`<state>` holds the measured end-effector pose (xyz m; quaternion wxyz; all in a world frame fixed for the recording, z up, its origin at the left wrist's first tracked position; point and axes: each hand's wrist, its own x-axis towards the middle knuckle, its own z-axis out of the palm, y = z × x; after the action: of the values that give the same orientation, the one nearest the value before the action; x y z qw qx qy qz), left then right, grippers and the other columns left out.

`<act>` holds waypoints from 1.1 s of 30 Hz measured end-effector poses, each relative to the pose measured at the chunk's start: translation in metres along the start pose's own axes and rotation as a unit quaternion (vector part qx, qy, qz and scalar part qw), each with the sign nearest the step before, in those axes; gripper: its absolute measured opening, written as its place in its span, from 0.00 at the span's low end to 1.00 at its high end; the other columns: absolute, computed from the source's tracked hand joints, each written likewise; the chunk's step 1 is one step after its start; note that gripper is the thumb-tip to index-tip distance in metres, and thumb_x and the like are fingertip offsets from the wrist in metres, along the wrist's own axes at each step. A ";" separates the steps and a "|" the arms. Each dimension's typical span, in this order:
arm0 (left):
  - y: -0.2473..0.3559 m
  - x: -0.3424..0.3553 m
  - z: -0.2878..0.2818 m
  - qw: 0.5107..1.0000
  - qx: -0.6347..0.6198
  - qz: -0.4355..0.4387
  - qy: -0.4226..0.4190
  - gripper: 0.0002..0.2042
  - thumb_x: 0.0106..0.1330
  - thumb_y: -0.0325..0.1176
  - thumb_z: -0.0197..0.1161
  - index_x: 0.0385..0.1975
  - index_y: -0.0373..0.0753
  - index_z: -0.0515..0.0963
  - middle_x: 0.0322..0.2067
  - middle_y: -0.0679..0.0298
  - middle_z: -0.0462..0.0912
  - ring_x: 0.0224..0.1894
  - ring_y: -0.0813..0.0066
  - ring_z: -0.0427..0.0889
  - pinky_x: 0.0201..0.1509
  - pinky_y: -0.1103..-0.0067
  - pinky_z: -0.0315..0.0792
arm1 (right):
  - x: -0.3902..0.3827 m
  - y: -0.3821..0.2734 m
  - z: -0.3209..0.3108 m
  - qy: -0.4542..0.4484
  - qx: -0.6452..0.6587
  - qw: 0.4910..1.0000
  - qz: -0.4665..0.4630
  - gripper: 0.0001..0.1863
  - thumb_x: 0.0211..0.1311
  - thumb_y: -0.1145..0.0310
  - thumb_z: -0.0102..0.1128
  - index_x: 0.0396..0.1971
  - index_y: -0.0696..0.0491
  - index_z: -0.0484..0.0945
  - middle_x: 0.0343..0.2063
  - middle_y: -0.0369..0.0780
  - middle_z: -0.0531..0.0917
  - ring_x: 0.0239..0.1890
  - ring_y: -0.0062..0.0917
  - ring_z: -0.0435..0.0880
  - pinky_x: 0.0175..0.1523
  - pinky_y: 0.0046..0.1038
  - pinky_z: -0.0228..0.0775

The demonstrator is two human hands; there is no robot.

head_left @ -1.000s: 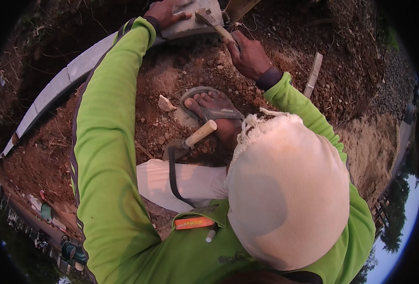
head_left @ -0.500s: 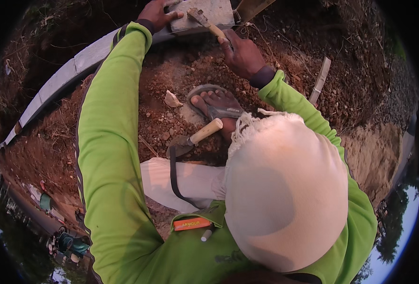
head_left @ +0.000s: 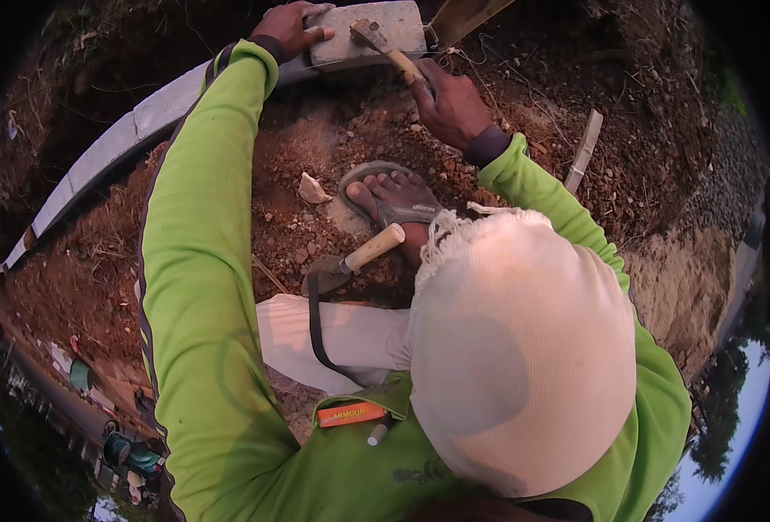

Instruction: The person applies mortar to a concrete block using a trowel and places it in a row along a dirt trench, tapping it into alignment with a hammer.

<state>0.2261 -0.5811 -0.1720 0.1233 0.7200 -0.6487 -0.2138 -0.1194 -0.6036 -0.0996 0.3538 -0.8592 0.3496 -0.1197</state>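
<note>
At the top of the view, my left hand (head_left: 293, 31) grips the left end of a pale concrete block (head_left: 337, 48), its thumb lying on the block's upper face. My right hand (head_left: 456, 106) is closed around the wooden handle of a hammer (head_left: 400, 64). The hammer's worn metal head lies over the block's face; whether it touches is hard to tell. Below, a trowel (head_left: 374, 248) with a wooden handle rests on the soil beside my sandalled foot (head_left: 393, 198), its blade partly behind a dark strap.
A curved row of pale kerb blocks (head_left: 106, 148) runs down the left. A wooden board (head_left: 466, 17) and thin string are beyond the block's right end. A wooden stake (head_left: 585, 150) stands at right. A stone (head_left: 313, 189) lies near my foot. My bent knee (head_left: 524, 348) fills the lower middle.
The hammer head has shifted slightly right and down over the block, and my right hand has moved a little with it. My left hand stays on the block's end.
</note>
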 end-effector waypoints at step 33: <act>0.029 0.005 0.014 0.998 0.011 0.056 0.008 0.36 0.60 0.55 0.72 0.64 0.39 0.73 0.59 0.52 0.79 0.60 0.52 0.79 0.66 0.66 0.71 | -0.009 -0.003 -0.016 0.041 0.000 0.999 -0.026 0.18 0.73 0.57 0.52 0.51 0.55 0.74 0.22 0.56 0.82 0.27 0.56 0.83 0.36 0.53 0.75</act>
<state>0.1942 -0.5885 -0.1712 0.1323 0.6852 -0.6895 -0.1936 -0.1315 -0.6044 -0.0862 0.3358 -0.8624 0.3414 -0.1641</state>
